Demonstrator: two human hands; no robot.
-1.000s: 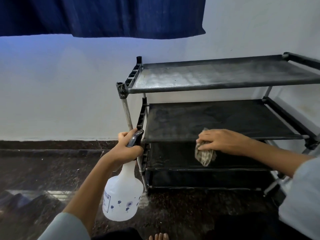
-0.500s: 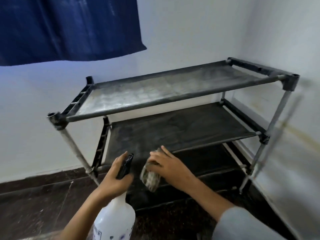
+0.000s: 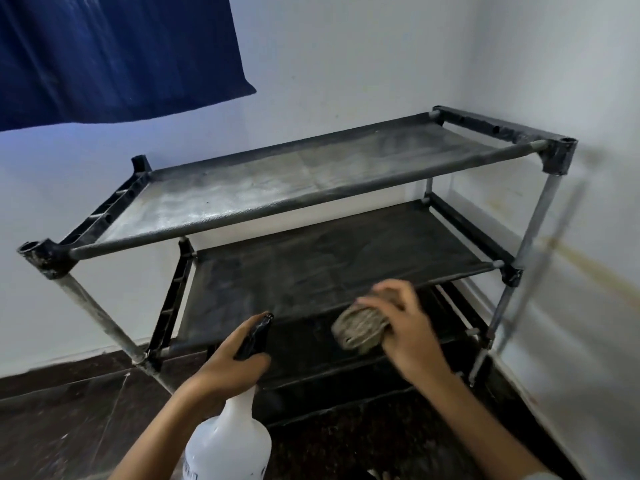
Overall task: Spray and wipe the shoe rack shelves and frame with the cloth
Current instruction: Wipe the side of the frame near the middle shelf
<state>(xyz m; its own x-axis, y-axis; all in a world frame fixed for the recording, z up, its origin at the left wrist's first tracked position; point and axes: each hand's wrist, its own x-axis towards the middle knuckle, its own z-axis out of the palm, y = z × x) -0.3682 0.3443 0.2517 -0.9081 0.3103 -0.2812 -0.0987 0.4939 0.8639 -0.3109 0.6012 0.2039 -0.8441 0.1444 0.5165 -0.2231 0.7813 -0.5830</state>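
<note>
A black shoe rack [image 3: 533, 233] with metal posts stands in the room's corner. Its top shelf [image 3: 277, 188] is grey with dust; the middle shelf [image 3: 329, 268] is dark. My left hand [image 3: 228, 368] grips the black trigger head of a white spray bottle [image 3: 228, 445], held in front of the rack's lower left. My right hand [image 3: 412, 337] holds a bunched grey-brown cloth [image 3: 358, 332] just in front of the middle shelf's front edge. The lowest shelves are mostly hidden behind my hands.
White walls [image 3: 346, 64] close in behind and to the right of the rack. A dark blue curtain [image 3: 104, 53] hangs at the upper left. The floor [image 3: 69, 417] is dark speckled stone with a dark skirting strip along the wall.
My view has risen and swung right, so the rack's top shelf is seen from above. My right hand with the cloth has drawn back from the shelf toward its front edge.
</note>
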